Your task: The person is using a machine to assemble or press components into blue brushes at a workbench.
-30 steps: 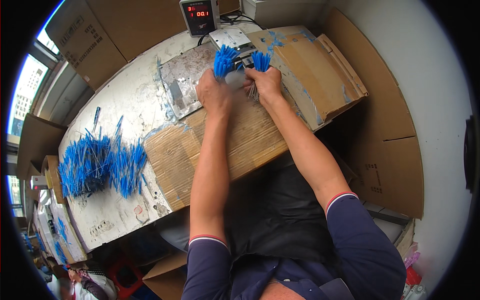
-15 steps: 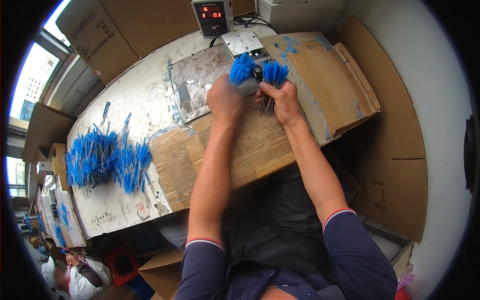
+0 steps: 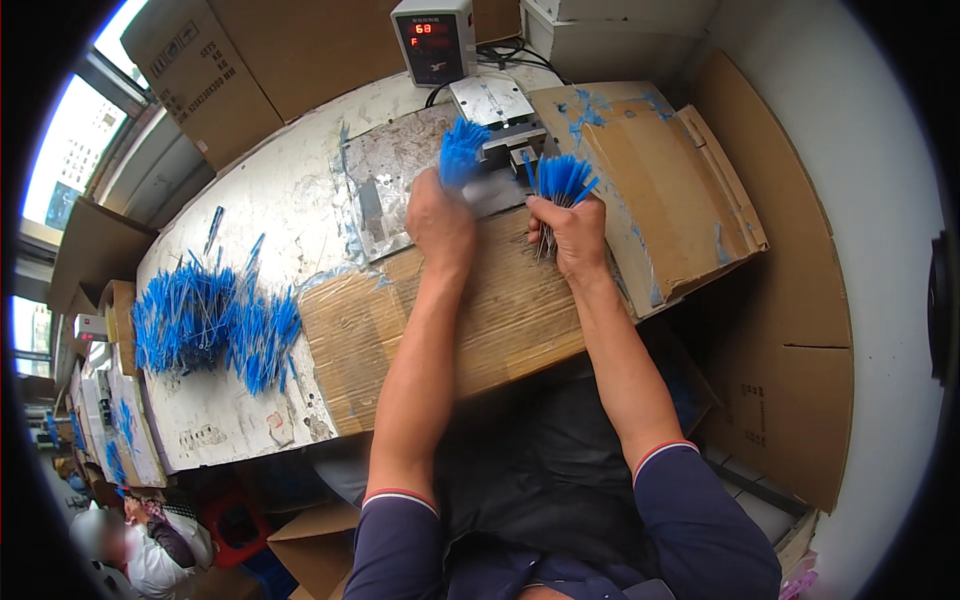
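My left hand (image 3: 440, 222) is closed around a bunch of thin blue-tipped wires (image 3: 461, 150), the blue ends pointing away from me. Motion smears its fingers and a greyish patch beside them. To its right, my right hand (image 3: 574, 236) grips a second bunch of blue-tipped wires (image 3: 562, 180), its bare metal stems hanging below the thumb. A gap separates the two bunches. Just beyond them sits a small metal fixture (image 3: 512, 138) with dark blocks, on a worn metal plate (image 3: 385, 165).
Loose blue-tipped wires (image 3: 185, 315) lie heaped on the white table (image 3: 240, 430) at left, near a pen (image 3: 214, 228). A digital display box (image 3: 436, 45) stands at the back. Flattened cardboard (image 3: 480, 320) covers the near edge; a carton (image 3: 665, 170) is at right. Another person (image 3: 165, 545) sits lower left.
Both hands have drawn back from the metal fixture, and the gap between the bunches has widened. The lit digits on the display box differ. The whole view has shifted slightly.
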A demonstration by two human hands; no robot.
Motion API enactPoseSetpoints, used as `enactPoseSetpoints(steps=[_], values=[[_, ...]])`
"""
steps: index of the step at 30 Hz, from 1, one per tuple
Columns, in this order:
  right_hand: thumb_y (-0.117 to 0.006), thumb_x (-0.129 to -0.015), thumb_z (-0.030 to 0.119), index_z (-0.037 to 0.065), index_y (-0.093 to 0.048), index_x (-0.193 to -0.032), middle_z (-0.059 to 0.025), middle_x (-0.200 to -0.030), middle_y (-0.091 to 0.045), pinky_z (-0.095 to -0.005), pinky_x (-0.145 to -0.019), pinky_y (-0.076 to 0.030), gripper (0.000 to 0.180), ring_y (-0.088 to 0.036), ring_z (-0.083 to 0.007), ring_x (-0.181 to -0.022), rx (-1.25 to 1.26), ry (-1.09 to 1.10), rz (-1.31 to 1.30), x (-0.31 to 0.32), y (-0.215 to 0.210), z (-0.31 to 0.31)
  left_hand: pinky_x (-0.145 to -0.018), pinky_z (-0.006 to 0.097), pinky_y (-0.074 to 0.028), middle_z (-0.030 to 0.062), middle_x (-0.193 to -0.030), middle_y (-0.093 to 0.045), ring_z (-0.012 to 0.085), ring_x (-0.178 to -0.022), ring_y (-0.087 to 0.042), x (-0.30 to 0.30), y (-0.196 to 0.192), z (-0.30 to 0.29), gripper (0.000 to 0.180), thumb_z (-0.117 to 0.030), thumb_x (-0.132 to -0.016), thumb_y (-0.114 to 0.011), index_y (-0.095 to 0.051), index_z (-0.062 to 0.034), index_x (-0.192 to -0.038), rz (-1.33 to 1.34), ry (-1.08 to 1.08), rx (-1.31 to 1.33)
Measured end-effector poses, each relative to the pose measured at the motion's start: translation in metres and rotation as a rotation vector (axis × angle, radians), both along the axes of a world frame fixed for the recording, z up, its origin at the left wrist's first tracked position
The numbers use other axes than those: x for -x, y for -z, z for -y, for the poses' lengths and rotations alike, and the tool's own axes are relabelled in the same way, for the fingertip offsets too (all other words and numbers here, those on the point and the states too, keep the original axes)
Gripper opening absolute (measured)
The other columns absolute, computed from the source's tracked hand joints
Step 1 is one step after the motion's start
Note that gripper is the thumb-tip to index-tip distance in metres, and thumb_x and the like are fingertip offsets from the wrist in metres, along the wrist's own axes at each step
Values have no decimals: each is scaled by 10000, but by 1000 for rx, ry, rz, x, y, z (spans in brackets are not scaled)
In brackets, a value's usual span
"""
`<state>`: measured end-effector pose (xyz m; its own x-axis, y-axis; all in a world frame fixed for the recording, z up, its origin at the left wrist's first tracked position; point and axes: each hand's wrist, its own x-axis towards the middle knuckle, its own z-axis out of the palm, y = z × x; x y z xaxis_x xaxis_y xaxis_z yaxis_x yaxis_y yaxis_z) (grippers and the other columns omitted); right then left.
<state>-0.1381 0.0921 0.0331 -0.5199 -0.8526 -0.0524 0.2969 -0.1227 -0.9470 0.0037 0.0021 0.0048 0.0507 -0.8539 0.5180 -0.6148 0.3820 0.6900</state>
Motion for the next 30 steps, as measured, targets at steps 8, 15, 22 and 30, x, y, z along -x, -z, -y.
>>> enactPoseSetpoints(steps=[8,15,22,30], values=[[-723,-791,-36,9,-644,-806,-52,-655,-635,-266,-397,-510,92,-614,-131,-485,-92,19,-139,-4,0,22,-744,516,-481,195,-900,-664,441,-864,-641,2,-6,-1,108,-107,-893,-655,-633,-57,-986,-64,5,0],[-723,-746,-42,-2,-644,-746,-102,-645,-654,-311,-402,-528,89,-648,-185,-488,-252,65,-188,-7,-4,37,-745,505,-494,182,-916,-669,416,-854,-649,0,-4,1,100,-94,-877,-622,-658,-53,-962,-52,11,-33],[-761,-779,-54,-1,-662,-841,-97,-695,-672,-285,-392,-528,129,-640,-162,-500,-269,53,-192,-7,-5,38,-776,498,-484,182,-946,-671,412,-892,-643,0,0,5,171,-56,-834,-660,-661,-46,-1004,-78,2,62],[-761,-838,54,-16,-680,-909,-102,-781,-687,-309,-460,-573,128,-689,-209,-580,-30,9,27,-2,6,27,-811,490,-473,170,-920,-682,382,-909,-646,0,-3,0,181,-29,-811,-609,-666,-62,-980,-25,92,-22]])
